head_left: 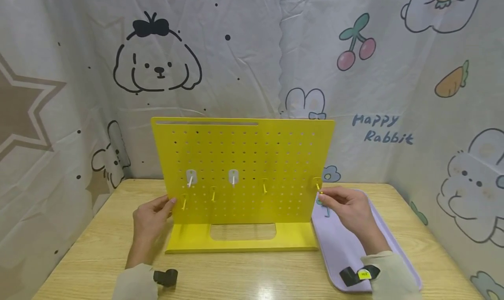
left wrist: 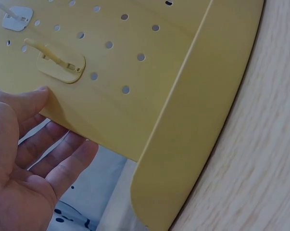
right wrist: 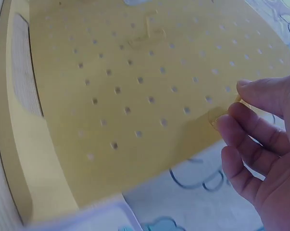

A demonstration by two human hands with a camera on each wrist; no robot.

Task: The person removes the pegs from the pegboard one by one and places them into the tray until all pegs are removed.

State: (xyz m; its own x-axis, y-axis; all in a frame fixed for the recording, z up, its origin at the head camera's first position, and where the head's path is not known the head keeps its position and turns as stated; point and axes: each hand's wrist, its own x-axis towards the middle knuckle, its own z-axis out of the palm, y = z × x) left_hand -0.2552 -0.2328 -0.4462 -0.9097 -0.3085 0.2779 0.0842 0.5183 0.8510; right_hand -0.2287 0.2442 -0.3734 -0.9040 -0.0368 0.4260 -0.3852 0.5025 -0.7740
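The yellow pegboard point(head_left: 244, 173) stands upright on its base at the middle of the wooden table point(head_left: 98, 247), and the work sits at its 3 o'clock edge. There the right hand point(head_left: 352, 210) pinches a small yellow hook point(head_left: 318, 185) between thumb and fingertips point(right wrist: 231, 122), clamped on it right at the board's edge. The left hand point(head_left: 149, 217) lies at the 9 o'clock edge, thumb on the front face and straight fingers point(left wrist: 63, 161) behind, bracing rather than gripping. To do this well, the bracing hand should probably hold the board steady while the hook goes squarely against the holes, without twisting. Other yellow hooks point(head_left: 213, 194) and two white hooks point(head_left: 191, 177) already hang in a row across the board. A lilac tray point(head_left: 342, 247) lies at 4 o'clock beside the base, with a small bluish piece point(head_left: 327, 210) on it by the right hand. Cartoon-printed fabric point(head_left: 252, 50) with rabbits, a dog and cherries curtains the table on three sides.
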